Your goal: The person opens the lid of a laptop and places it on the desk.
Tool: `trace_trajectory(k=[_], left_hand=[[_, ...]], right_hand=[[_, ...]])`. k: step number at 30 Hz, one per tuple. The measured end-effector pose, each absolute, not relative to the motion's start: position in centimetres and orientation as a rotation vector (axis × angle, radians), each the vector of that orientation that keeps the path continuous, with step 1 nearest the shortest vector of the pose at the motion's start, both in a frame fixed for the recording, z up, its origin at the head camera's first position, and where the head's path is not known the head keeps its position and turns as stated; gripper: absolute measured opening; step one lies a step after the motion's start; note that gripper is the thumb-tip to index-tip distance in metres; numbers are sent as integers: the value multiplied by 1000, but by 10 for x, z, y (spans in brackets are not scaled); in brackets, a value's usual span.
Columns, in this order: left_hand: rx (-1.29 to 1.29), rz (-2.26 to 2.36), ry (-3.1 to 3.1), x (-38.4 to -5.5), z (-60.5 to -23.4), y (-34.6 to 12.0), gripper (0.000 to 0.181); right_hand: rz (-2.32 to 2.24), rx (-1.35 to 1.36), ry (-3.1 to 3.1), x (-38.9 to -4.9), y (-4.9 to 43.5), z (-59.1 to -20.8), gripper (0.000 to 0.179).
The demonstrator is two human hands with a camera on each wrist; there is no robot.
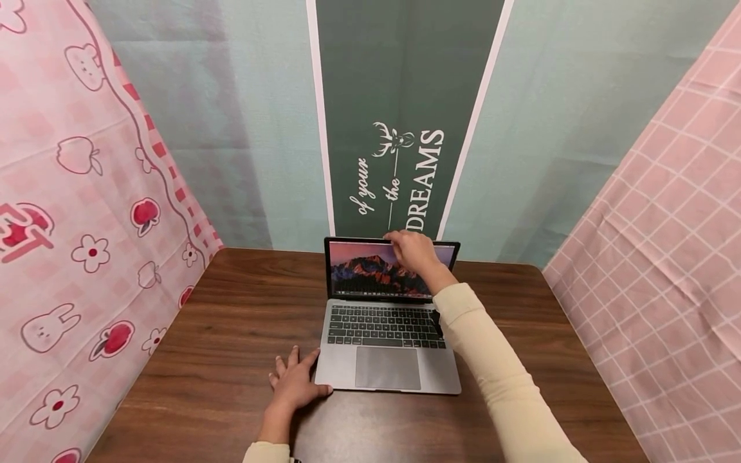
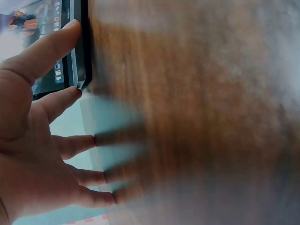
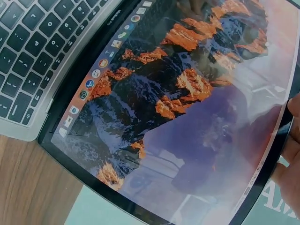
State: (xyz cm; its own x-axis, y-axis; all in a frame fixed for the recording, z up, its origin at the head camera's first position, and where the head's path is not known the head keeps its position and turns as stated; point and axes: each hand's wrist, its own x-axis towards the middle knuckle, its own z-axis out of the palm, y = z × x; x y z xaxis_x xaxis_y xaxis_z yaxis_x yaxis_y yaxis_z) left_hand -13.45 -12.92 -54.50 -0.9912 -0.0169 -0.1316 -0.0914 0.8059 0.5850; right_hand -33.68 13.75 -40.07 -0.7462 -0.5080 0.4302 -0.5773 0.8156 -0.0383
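A grey laptop (image 1: 336, 373) stands unfolded on the table, its lit screen (image 1: 361, 270) showing a mountain picture. My left hand (image 1: 295, 384) lies by the front left corner, fingers spread; thumb and index finger touch the laptop's edge. In the left wrist view, this hand (image 2: 33, 154) has straight fingers beside the laptop's edge (image 2: 80, 61). At the top of the screen, my right hand (image 1: 413, 251) grips the upper edge with bent fingers. The right wrist view shows its fingers (image 3: 290, 154) at the screen's dark border; the keyboard (image 3: 42, 47) sits below the hinge.
Dark brown wood grain covers the table (image 1: 231, 321). Patterned pink cloth (image 1: 87, 193) hangs along the left side, pink checked cloth (image 1: 666, 225) along the right. Behind the table's back edge is a teal curtain (image 1: 260, 128) with a dark green lettered panel (image 1: 376, 83).
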Motion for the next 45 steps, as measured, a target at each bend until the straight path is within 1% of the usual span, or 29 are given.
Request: trace_trajectory(k=[7, 16, 20, 27, 35, 45], left_hand=[[-76, 907, 2882, -136, -544, -129, 83], [-73, 909, 2888, -137, -546, -132, 83], [-73, 911, 2885, -138, -545, -133, 83], [-65, 909, 2873, -138, -545, -134, 83], [-72, 910, 2859, -136, -543, -131, 83], [-63, 886, 2886, -136, -546, -131, 84]], right_hand=[[245, 720, -2677, -347, 133, -401, 27], [231, 683, -2636, -356, 127, -402, 25], [218, 609, -2603, -359, 125, -404, 22], [120, 500, -2585, -363, 120, -409, 22], [77, 456, -2558, -368, 121, -419, 22], [54, 441, -2601, -369, 120, -420, 24]])
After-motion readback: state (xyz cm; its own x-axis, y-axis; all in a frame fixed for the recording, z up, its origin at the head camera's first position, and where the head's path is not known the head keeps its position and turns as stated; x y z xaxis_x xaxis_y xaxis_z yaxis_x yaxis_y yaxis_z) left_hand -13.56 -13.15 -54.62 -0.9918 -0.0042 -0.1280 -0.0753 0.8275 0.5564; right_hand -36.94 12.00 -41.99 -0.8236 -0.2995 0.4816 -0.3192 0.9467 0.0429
